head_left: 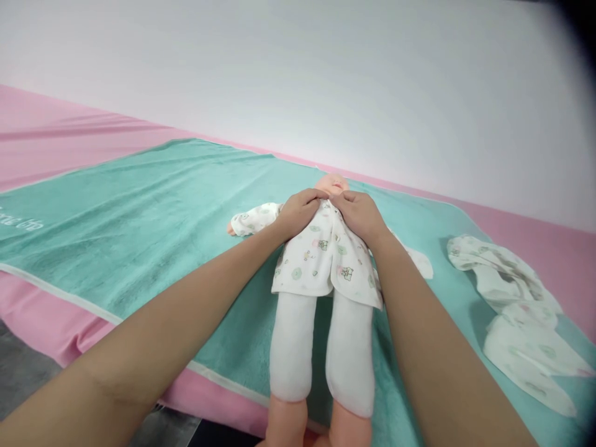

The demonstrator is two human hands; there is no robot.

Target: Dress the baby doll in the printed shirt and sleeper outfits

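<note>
A baby doll [331, 184] lies on its back, its head pointing away from me and its face mostly hidden behind my fingers. It wears a white printed top [323, 264] with small green and pink motifs, and white leggings [292, 347] cover its legs. My left hand [300, 214] and my right hand [358, 216] grip the top's two front edges at the collar, fingertips nearly meeting at the neck. The doll's bare feet are cut off at the bottom of the view.
The doll lies on a teal towel [139, 211] with a white border, spread over a pink sheet [60, 124]. A heap of white printed baby clothes [505, 273] lies on the towel to the right. Behind stands a white wall [298, 62]. Grey floor [23, 366] shows at lower left.
</note>
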